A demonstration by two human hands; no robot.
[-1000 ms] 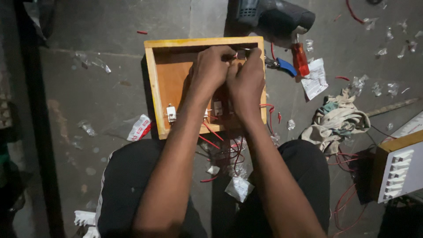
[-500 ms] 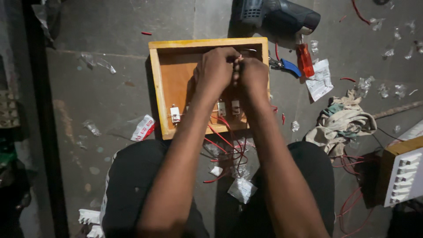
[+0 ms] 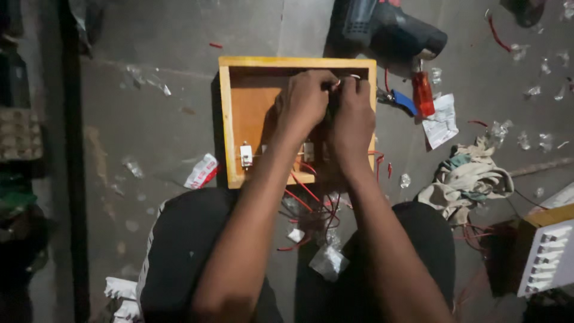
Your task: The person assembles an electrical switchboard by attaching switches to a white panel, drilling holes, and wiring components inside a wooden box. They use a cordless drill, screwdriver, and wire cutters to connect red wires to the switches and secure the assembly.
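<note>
Your left hand (image 3: 306, 101) and right hand (image 3: 354, 116) are curled tight, fingertips pinching wires (image 3: 342, 81) at the far rim of the wooden box (image 3: 236, 113), which lies open-side up, long axis running away from you.

From my feed I see a bare grey concrete floor (image 3: 149, 119), dimly lit and stained, with a seam running toward the far side. Scraps of clear plastic (image 3: 526, 137) and red wire offcuts (image 3: 496, 27) litter the right. A dark strip (image 3: 69, 167) runs along the left, with deep shadow beyond it.
</note>
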